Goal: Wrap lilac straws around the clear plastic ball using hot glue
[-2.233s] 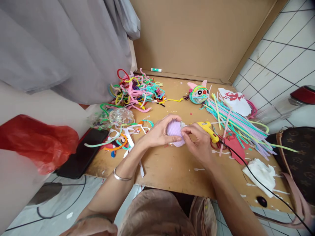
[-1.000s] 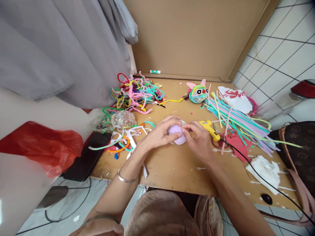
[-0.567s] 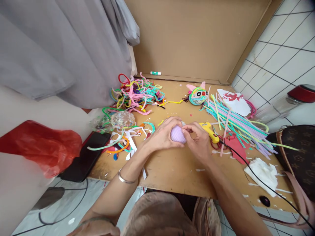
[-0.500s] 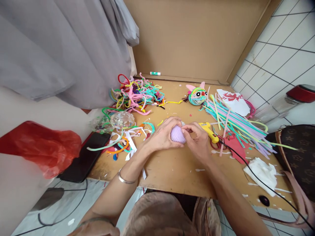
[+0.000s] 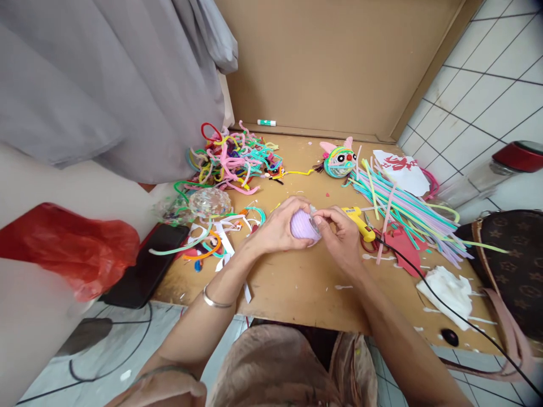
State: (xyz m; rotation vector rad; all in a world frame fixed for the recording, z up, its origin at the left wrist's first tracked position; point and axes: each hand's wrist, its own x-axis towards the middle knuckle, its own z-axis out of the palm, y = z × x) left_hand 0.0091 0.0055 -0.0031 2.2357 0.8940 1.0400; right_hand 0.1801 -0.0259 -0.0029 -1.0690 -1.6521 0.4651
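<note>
My left hand (image 5: 282,225) is curled around a ball (image 5: 302,225) wrapped in rows of lilac pipe cleaner. A greyish, see-through part of the ball shows on its right side. At that side my right hand (image 5: 338,229) has thumb and forefinger pinched together against the edge; what lies between the fingertips is hidden. Both hands are above the middle of the table. Just right of my right hand lies a yellow glue gun (image 5: 360,223). Farther back sits a finished-looking ball figure (image 5: 339,162) with pink ears, black-and-white eyes and a red nose.
Tangled pipe cleaners (image 5: 233,161) and a clear faceted ball (image 5: 210,202) lie left. Straight pipe cleaners (image 5: 407,200), red felt (image 5: 403,249), a white tissue (image 5: 447,294) and a brown bag (image 5: 509,265) are right. The glue gun's black cord (image 5: 441,299) crosses the front right. A phone (image 5: 148,265) overhangs the left edge.
The ball has turned in my hands, so more of its see-through right side shows. Both hands have shifted slightly left, and the whole view has moved a little.
</note>
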